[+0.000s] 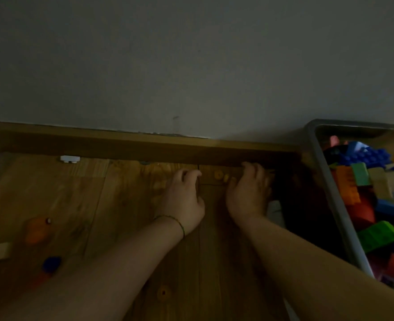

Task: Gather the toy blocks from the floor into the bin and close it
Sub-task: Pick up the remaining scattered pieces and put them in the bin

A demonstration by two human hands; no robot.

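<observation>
The bin, heaped with toy blocks, is seen at the right. Left of it, the right hand and, farther off, the left hand are lowered to the floor. Each grip is curled, but whether anything is held cannot be told in the dim light. Small yellow pieces lie between them. An orange block and a blue block lie well left of the bin.

Walled off at twelve o'clock by baseboard, at three by bin; open floor toward nine, dotted with loose blocks.
</observation>
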